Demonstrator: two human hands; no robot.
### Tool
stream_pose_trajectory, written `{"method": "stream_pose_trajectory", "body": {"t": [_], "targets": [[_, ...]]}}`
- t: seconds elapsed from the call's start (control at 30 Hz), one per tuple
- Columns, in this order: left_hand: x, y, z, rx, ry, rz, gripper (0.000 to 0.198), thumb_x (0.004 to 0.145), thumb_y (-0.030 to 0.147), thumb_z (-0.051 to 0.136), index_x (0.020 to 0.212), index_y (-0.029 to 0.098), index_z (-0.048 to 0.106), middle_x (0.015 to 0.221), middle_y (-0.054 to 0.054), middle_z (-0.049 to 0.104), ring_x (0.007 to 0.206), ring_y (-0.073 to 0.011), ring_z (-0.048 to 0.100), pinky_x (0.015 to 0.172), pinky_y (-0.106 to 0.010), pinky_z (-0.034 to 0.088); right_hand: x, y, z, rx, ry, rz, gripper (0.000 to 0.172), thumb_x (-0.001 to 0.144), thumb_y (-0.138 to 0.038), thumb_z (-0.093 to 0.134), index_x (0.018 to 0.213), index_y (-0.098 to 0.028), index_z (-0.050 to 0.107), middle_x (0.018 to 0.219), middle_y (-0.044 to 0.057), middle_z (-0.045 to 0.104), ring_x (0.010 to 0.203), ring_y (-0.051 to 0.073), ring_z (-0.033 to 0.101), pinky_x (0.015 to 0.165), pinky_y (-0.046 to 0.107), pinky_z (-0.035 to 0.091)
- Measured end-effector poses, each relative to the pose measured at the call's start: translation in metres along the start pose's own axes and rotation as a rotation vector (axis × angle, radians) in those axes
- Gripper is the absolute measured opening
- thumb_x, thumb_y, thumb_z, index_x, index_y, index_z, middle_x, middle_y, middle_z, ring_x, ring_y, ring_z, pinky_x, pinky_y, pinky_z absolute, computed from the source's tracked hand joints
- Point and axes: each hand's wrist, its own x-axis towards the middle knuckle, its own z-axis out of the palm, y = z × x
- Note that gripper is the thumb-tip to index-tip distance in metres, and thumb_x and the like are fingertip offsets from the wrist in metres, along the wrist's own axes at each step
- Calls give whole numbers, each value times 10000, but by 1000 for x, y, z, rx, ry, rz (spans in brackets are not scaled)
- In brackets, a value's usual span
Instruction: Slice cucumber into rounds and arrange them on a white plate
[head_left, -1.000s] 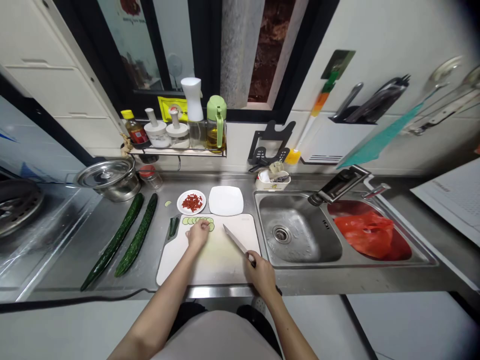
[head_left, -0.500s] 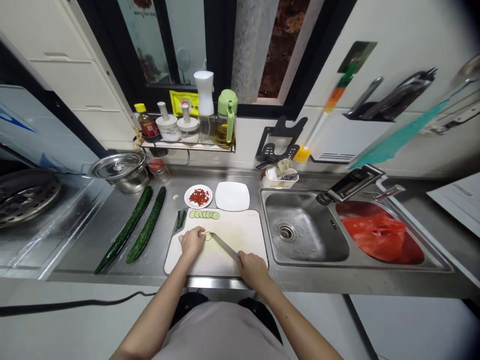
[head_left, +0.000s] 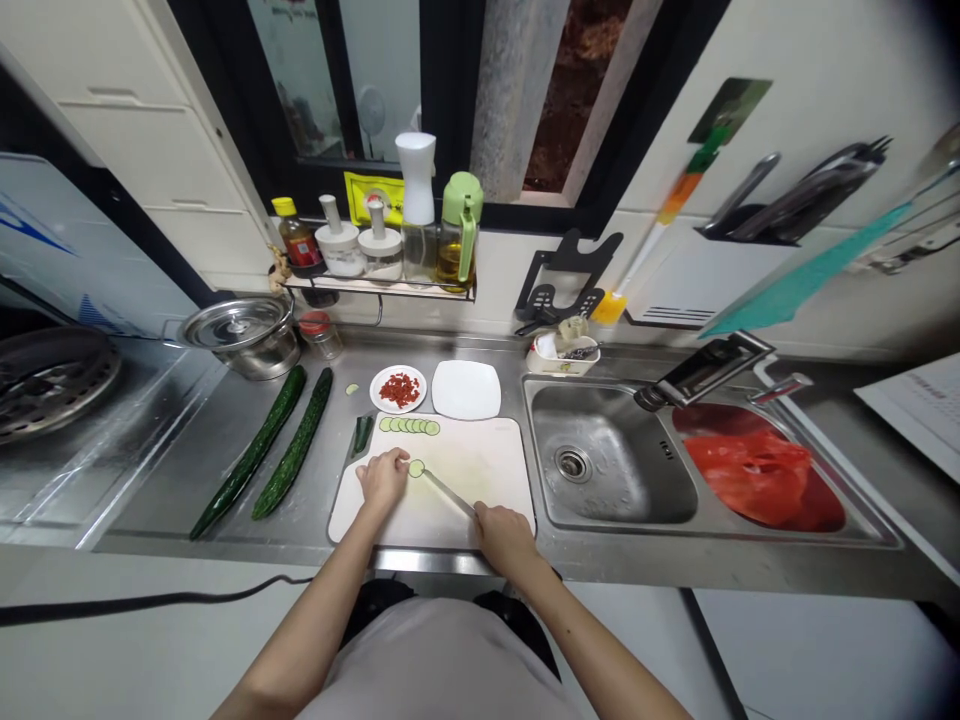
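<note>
My right hand [head_left: 506,535] is closed round the handle of a kitchen knife [head_left: 448,492], whose blade points up and left across the white cutting board [head_left: 487,470]. The knife's tip is at the right edge of a pale green cucumber slice [head_left: 417,468]. At the slice's left edge, my left hand [head_left: 384,480] has its fingers bent and its fingertips against it. A row of overlapping cucumber slices [head_left: 409,426] lies along the board's far edge. Dark green cucumber pieces [head_left: 361,436] rest at the board's upper left corner.
Two whole cucumbers [head_left: 251,455] lie left of the board. Behind it stand a plate of chopped red pieces [head_left: 399,389] and a white square plate [head_left: 466,389]. The sink [head_left: 611,455] is to the right, with a red plastic bag [head_left: 750,475] in its second basin.
The view has shifted slightly. The knife blade has turned more edge-on, its tip still beside the slice. Both hands stay in nearly the same place.
</note>
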Motion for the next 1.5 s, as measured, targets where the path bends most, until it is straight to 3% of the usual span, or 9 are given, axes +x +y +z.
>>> {"method": "stream_pose_trajectory", "body": {"t": [0.43,0.83,1.27,1.5], "targets": [[4,-2,0,-24,-21,-21,212,787,267,531,935,322,672,879,-6,718,961,-240,597,874,-393,292,16,8,-6,-58,-61,-77,273,917,-163,364,1056,-151,599,955,144,685,912,235,652,722,309,433],[6,-1,-3,-30,-64,-35,220,802,278,533,973,306,668,913,-13,726,981,-235,590,886,-398,285,31,-2,-5,-52,-30,-118,295,875,-74,375,1059,-129,599,952,148,680,927,223,653,741,300,458],[-5,-1,0,19,-42,40,234,816,294,548,1034,264,630,970,-41,680,995,-233,569,860,-378,313,25,3,1,-71,-33,-113,299,837,-41,410,1048,-124,606,956,159,684,929,247,664,731,320,482],[-7,4,6,27,-40,19,178,797,258,553,959,234,623,1045,-58,646,1034,-237,568,870,-382,332,25,2,1,-55,-39,-110,305,847,-55,394,1049,-126,612,968,160,684,933,240,661,740,320,481]]}}
